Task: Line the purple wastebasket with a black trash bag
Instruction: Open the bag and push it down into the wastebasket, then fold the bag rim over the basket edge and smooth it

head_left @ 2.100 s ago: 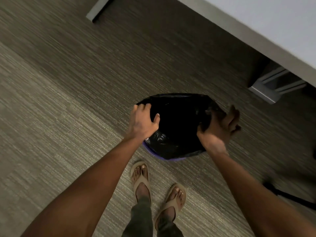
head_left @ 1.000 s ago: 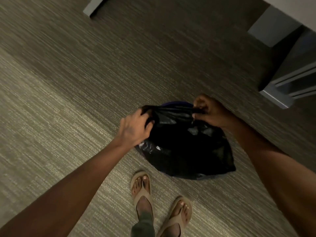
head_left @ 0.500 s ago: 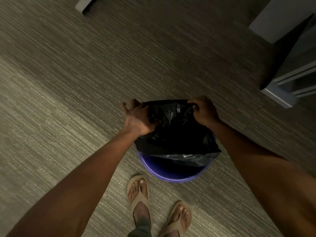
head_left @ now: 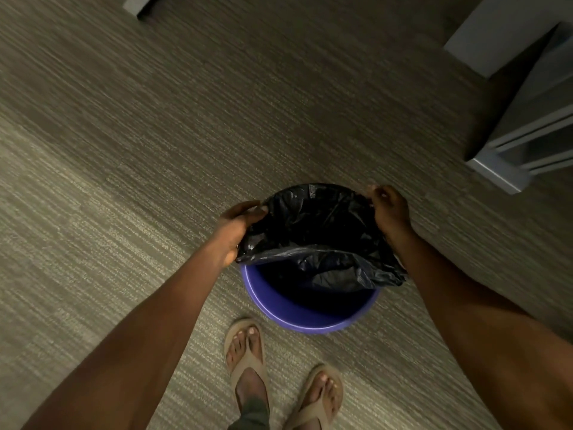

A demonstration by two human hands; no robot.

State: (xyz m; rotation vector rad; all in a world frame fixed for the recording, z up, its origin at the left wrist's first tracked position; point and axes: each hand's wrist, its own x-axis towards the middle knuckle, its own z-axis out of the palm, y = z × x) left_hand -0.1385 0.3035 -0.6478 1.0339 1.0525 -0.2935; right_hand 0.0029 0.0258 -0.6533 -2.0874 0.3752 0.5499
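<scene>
A round purple wastebasket (head_left: 297, 316) stands on the carpet just ahead of my feet. A black trash bag (head_left: 313, 231) is spread over its far half, with the bag's mouth stretched around the far rim. The near rim and near inner wall are bare purple. The bag's near edge hangs loose across the middle of the opening. My left hand (head_left: 237, 226) grips the bag at the basket's left side. At the far right rim my right hand (head_left: 387, 209) pinches the bag's edge.
Grey-brown striped carpet (head_left: 155, 150) lies all around. A grey furniture base (head_left: 502, 169) stands at the right, close to my right hand. Another grey leg (head_left: 136, 4) shows at the top left. My sandalled feet (head_left: 248, 361) are right in front of the basket.
Both hands have moved apart and stretched the bag's mouth over the basket's far rim. Earlier the bag was bunched between my hands and covered the whole opening; the near purple rim has come into view.
</scene>
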